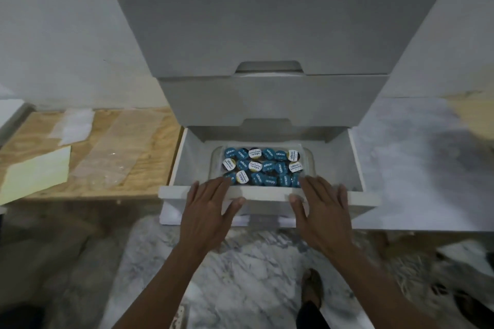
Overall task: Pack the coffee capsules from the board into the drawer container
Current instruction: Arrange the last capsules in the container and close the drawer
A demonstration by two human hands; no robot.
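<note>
The bottom drawer (270, 196) of a white drawer unit stands pulled out. Inside it sits a clear plastic container (307, 155) filled with several coffee capsules (263, 167), most with blue lids, a few with white lids. My left hand (207, 211) lies flat on the drawer's front edge, fingers spread, holding nothing. Beside it, to the right, my right hand (322, 212) rests the same way on that front edge. The fingertips of both hands hide the nearest capsules. The wooden board (149, 147) lies left of the drawer with no capsules on it.
On the board lie clear plastic wrappers (115, 152), a white sheet (73, 127) and a pale yellow card (34, 172). Shut drawers (267, 27) rise above the pulled-out one. A white cabinet side (441, 48) stands at right. Marble-patterned floor (240, 270) lies below, with my foot (311, 291) on it.
</note>
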